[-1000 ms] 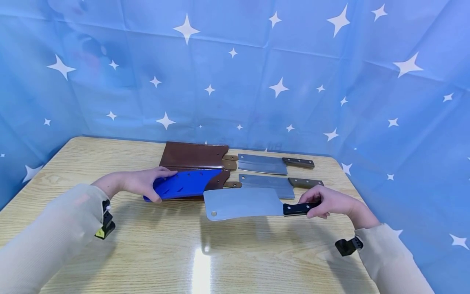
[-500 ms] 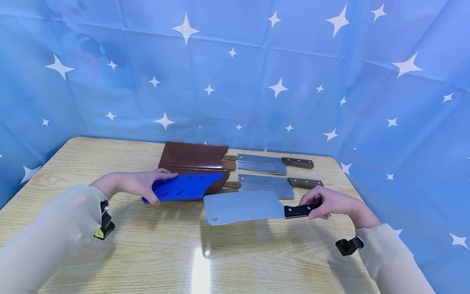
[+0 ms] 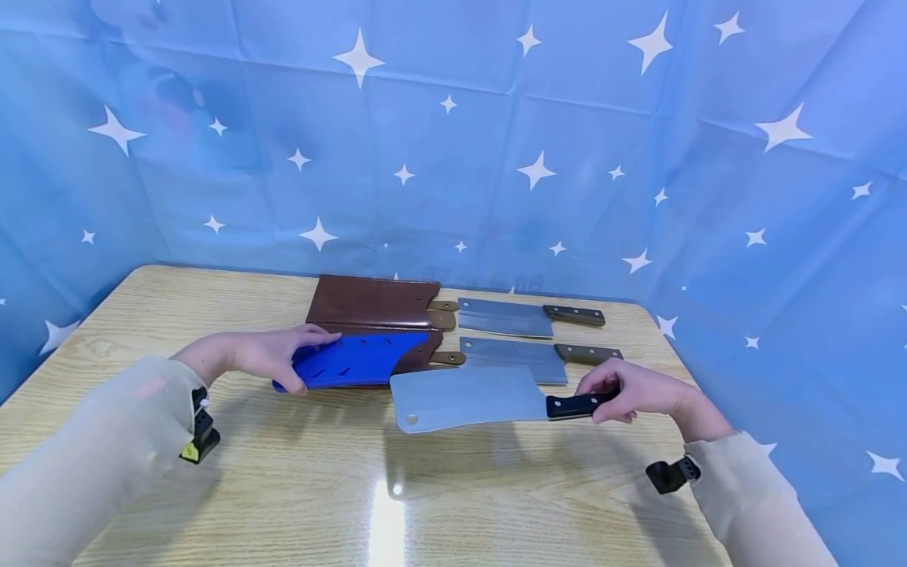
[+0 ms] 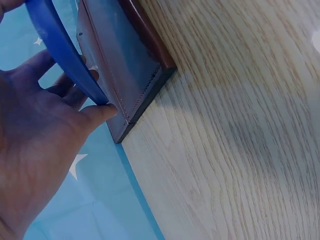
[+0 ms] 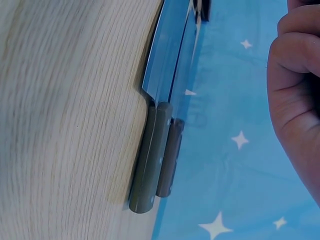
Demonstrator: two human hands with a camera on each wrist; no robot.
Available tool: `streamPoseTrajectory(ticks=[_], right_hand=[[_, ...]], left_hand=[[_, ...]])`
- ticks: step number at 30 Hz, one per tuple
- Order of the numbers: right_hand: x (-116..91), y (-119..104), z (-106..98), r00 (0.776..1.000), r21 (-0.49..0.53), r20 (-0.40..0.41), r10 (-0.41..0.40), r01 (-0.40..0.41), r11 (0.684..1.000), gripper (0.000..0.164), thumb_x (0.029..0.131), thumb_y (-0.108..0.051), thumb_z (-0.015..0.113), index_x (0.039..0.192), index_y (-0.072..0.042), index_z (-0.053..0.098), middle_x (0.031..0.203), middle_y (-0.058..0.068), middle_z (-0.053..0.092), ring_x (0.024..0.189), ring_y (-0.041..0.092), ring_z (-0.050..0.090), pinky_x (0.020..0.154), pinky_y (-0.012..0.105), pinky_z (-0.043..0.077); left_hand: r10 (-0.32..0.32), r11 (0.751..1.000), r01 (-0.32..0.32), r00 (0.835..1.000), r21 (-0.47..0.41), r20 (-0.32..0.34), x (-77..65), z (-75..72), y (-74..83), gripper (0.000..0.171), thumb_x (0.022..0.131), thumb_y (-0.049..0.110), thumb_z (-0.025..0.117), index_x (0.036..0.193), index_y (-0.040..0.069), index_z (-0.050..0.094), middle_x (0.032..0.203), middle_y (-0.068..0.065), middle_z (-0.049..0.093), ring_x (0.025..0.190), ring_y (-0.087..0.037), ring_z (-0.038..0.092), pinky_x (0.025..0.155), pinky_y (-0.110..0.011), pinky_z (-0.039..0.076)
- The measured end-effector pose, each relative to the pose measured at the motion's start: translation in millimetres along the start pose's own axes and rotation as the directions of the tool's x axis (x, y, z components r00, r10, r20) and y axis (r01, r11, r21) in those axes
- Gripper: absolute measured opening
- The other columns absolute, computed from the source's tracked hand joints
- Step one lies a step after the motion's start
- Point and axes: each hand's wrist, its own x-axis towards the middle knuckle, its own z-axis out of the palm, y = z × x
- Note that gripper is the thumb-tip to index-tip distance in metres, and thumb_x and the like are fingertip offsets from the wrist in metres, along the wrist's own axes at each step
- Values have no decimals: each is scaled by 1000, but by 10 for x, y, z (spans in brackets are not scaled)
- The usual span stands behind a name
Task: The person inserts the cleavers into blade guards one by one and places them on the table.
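My left hand point(image 3: 272, 356) pinches the closed end of a blue slotted blade guard point(image 3: 357, 360), thumb below and fingers above. In the left wrist view the thumb lies against the lower tip of the guard point(image 4: 62, 45). My right hand point(image 3: 634, 391) grips the black handle point(image 3: 570, 405) of a wide cleaver point(image 3: 464, 400), held above the table with its blade pointing left. The blade's front end is beside the guard's open end; whether they touch I cannot tell. In the right wrist view only my curled fingers point(image 5: 295, 75) show, not the cleaver.
Two brown leather sheaths point(image 3: 372, 302) with snap straps lie behind the guard on the wooden table point(image 3: 298, 488). To their right lie two more cleavers, a rear one point(image 3: 503, 316) and a nearer one point(image 3: 513, 356). A blue starred cloth point(image 3: 453, 197) hangs behind.
The guard's open end and the cleaver's front end have dipped slightly since a second ago. Both hands keep the same grip and nearly the same place.
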Motion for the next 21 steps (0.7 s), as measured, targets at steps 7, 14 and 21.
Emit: streamPoseTrajectory(ticks=[7,14,21], right_hand=[[14,6,1,1000,0,0,-15,15,1000,21,84,5,59,101,-3,66,66,12,59,37,25,32,36,26,39],[18,-24,5,998,-4,-23,53,-53,999,18,84,1,61,100,-2,67,71,-7,63,37,20,34,37,26,39],[25,-19,10,999,8,-10,35,-35,999,19,83,5,59,100,-1,66,66,10,60,38,25,32,37,26,38]], left_hand=[[2,1000,-2,1000,9,0,8,9,-24,99,68,25,69,150,14,15,151,-18,12,135,-44,19,103,-58,27],[-4,1000,4,1000,20,-12,7,25,-24,97,69,25,69,150,13,16,150,-18,13,135,-43,21,102,-58,29],[8,1000,-7,999,26,-33,1,50,-18,96,69,22,68,150,12,17,149,-17,15,133,-42,24,101,-55,31]])
